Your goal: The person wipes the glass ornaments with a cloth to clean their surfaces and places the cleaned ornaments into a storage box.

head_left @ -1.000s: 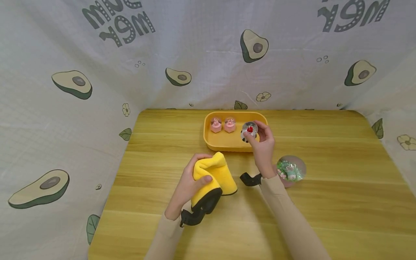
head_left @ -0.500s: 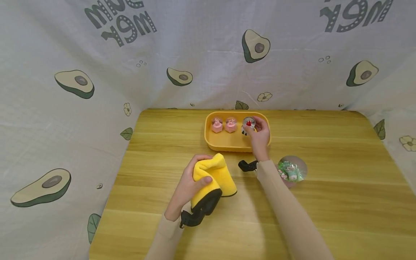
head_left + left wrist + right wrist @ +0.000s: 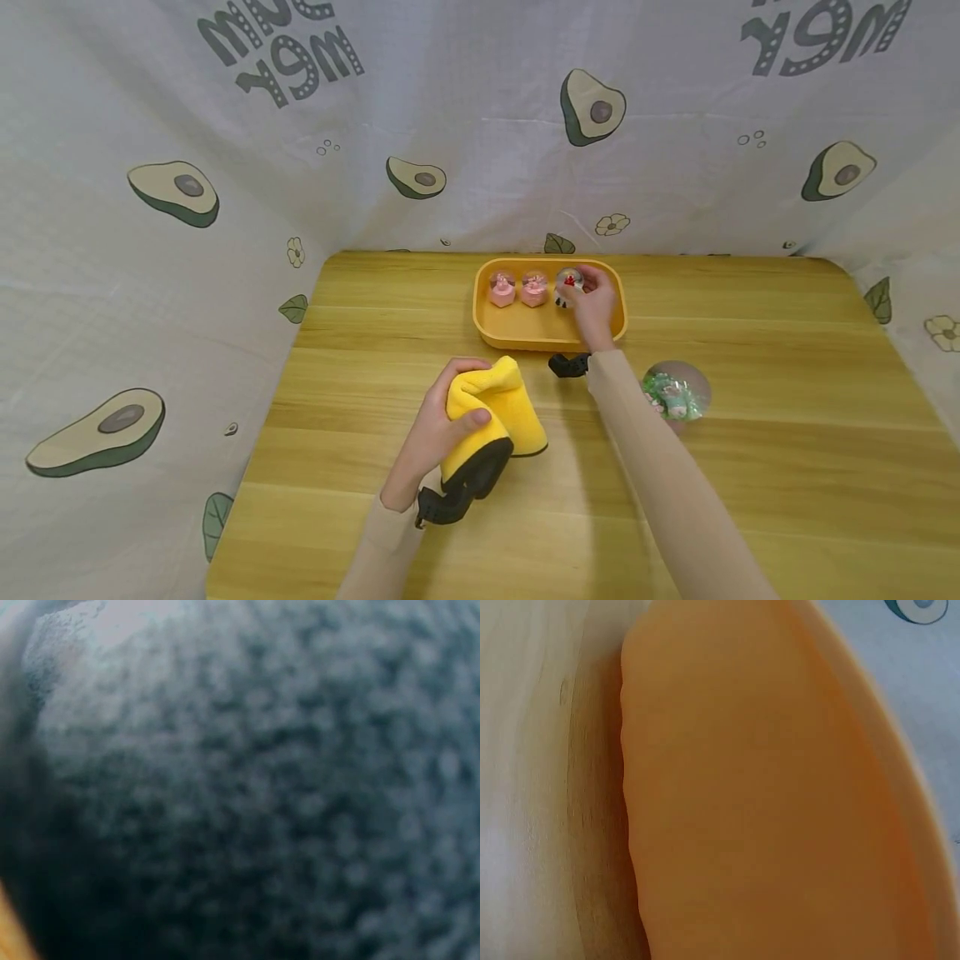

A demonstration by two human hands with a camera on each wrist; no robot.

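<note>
In the head view my right hand [image 3: 595,305] reaches into the yellow tray [image 3: 525,337] and holds a small snow globe [image 3: 568,287] with a red figure inside and a black-and-white base. Two small pink snow globes [image 3: 502,290] stand side by side to its left in the tray. My left hand [image 3: 435,429] grips a folded yellow cloth [image 3: 487,400] with a dark underside, just above the table. Dark, blurred cloth [image 3: 262,787] fills the left wrist view. The tray's outer wall [image 3: 742,787] covers most of the right wrist view, which hides the fingers.
A larger snow globe [image 3: 675,393] with green and pink contents stands on the wooden table [image 3: 787,417], partly behind the right sleeve. A white curtain [image 3: 480,125] printed with avocados hangs along the table's back edge. Dark camera mounts [image 3: 444,506] stick out from the wrists.
My right hand has moved forward and slightly left with the small globe, deeper into the tray and closer in line with the pink globes. The left hand and cloth have stayed nearly still.
</note>
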